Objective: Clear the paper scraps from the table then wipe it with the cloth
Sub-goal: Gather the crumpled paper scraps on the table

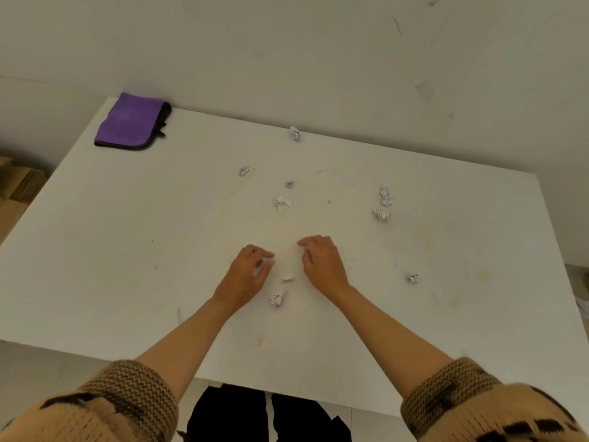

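Several crumpled white paper scraps lie on the white table (127, 250). One scrap (277, 298) and a smaller one (287, 279) sit between my wrists. Others lie farther off, at the middle (282, 202), far middle (295, 134), right (381, 214) and near right (412, 278). My left hand (250, 272) and my right hand (322, 263) hover low over the table side by side, fingers loosely curled, with no scrap plainly held. The folded purple cloth (130, 122) lies at the far left corner, well away from both hands.
A plain wall stands right behind the table's far edge. Brown cardboard (16, 193) sits on the floor past the left edge. The tabletop shows faint yellowish stains (242, 189) around its middle.
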The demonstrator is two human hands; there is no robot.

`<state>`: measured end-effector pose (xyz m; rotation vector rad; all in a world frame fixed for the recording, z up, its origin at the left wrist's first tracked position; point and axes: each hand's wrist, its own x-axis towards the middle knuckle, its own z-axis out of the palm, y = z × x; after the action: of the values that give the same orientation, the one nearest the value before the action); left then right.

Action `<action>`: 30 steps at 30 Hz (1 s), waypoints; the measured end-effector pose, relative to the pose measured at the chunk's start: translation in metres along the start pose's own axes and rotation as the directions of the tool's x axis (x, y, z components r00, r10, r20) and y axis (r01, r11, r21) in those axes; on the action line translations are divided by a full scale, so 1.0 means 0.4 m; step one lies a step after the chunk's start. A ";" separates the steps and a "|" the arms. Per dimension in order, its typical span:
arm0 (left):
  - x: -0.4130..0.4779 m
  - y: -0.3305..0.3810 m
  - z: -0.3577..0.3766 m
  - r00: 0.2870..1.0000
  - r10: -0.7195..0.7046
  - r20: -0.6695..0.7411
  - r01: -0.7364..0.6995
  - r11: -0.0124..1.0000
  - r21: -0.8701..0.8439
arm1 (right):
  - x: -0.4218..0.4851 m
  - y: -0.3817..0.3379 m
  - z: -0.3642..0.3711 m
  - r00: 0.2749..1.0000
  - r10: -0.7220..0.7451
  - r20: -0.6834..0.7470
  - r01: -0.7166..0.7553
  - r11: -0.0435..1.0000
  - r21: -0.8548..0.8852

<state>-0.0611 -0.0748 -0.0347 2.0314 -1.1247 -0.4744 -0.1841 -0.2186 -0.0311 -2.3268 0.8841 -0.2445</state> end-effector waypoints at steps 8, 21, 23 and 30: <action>0.261 0.009 -0.011 0.992 -0.074 0.104 0.033 0.934 0.355 | 0.121 0.020 -0.031 0.957 0.158 0.243 -0.105 0.970 -0.217; 0.300 -0.016 0.049 0.973 0.062 0.223 -0.111 0.970 0.218 | 0.114 0.041 -0.018 0.974 0.132 0.185 -0.104 0.983 -0.154; 0.257 -0.012 0.041 0.981 0.043 0.190 -0.068 0.990 0.126 | 0.110 0.040 -0.018 0.976 0.127 0.179 -0.106 0.987 -0.119; 0.081 0.010 -0.008 0.952 -0.084 0.294 0.094 0.995 -0.022 | 0.013 0.020 0.009 0.998 -0.063 0.029 0.061 0.996 0.065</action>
<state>-0.0439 -0.1018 -0.0286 2.0320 -1.1898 -0.8584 -0.1829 -0.2247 -0.0392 -2.2949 0.7781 -0.2582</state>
